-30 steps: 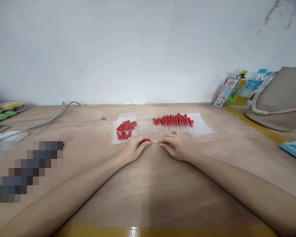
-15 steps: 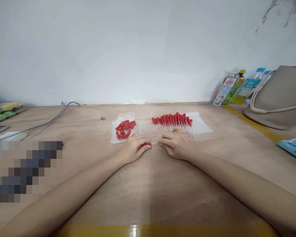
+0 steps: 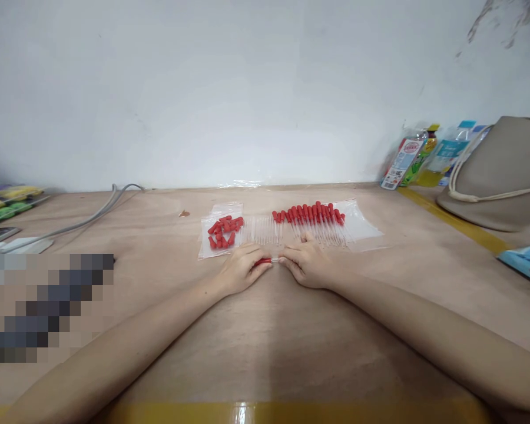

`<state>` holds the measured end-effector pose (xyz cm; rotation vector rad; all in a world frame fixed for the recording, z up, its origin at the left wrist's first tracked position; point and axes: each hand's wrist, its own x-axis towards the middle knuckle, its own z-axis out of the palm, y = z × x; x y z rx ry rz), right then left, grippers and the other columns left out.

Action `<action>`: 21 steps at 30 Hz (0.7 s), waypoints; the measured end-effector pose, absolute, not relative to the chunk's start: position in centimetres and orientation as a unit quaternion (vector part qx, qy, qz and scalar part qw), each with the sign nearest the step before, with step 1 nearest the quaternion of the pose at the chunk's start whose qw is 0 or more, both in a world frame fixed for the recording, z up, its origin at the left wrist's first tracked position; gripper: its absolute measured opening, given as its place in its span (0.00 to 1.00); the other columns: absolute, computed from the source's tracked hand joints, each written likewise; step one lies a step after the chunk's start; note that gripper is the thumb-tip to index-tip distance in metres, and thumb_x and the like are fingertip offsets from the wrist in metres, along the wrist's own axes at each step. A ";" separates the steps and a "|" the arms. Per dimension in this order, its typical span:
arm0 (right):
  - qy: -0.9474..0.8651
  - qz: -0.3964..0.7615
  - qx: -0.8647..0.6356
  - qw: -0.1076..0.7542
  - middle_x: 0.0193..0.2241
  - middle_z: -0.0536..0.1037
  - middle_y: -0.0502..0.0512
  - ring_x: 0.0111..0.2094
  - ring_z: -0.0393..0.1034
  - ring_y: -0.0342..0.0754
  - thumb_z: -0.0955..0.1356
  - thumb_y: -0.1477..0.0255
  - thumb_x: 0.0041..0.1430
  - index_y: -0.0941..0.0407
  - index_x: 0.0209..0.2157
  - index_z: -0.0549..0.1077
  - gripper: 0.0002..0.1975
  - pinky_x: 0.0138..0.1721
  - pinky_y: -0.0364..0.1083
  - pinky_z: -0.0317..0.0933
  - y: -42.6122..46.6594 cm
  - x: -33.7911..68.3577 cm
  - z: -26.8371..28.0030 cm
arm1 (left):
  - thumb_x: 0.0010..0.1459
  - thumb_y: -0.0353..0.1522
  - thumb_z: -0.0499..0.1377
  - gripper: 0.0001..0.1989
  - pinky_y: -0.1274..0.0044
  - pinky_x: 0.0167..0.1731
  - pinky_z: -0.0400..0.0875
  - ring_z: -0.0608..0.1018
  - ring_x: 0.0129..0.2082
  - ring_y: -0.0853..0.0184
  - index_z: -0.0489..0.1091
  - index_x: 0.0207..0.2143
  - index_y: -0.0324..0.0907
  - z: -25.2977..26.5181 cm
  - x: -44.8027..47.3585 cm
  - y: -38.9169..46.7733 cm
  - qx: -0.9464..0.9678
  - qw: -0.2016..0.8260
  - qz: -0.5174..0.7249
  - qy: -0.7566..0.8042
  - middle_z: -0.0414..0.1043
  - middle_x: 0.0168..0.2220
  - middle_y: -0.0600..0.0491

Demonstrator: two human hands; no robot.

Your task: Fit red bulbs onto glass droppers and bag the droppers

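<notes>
Between thumb and fingers, my left hand [image 3: 244, 268] pinches a red rubber dropper bulb [image 3: 264, 261], partly hidden by the fingers. My right hand [image 3: 305, 262] is closed on a thin clear dropper tube [image 3: 274, 259], whose end meets the bulb in the short gap between my hands. Just beyond, several bare clear tubes [image 3: 259, 229] lie side by side. Right of them is a row of droppers with red bulbs [image 3: 310, 212] on their far ends. Loose red bulbs [image 3: 223, 229] lie on a clear plastic bag [image 3: 206, 252] to the left.
Another plastic bag [image 3: 364, 227] lies beneath the droppers' right end. Bottles and a carton [image 3: 401, 164] stand at the back right beside a taupe bag [image 3: 499, 176]. A grey cable [image 3: 88, 215] crosses the table's left side. A wall [image 3: 265, 106] rises behind.
My right hand has moved slightly left, closer to my left hand. Less of the clear tube now shows between them, and it meets the red bulb.
</notes>
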<state>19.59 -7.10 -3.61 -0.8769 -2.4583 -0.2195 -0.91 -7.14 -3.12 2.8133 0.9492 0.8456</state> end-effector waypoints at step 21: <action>-0.684 -0.001 -0.697 0.217 0.24 0.75 0.56 0.28 0.67 0.49 0.59 0.66 0.53 0.57 0.20 0.70 0.16 0.32 0.47 0.52 -0.9 18.9 -0.5 | 0.54 0.33 0.56 0.16 0.71 0.38 0.65 0.68 0.37 0.63 0.59 0.45 0.41 -3.4 -1.0 -7.5 0.869 0.019 0.316 0.380 0.65 0.35 0.50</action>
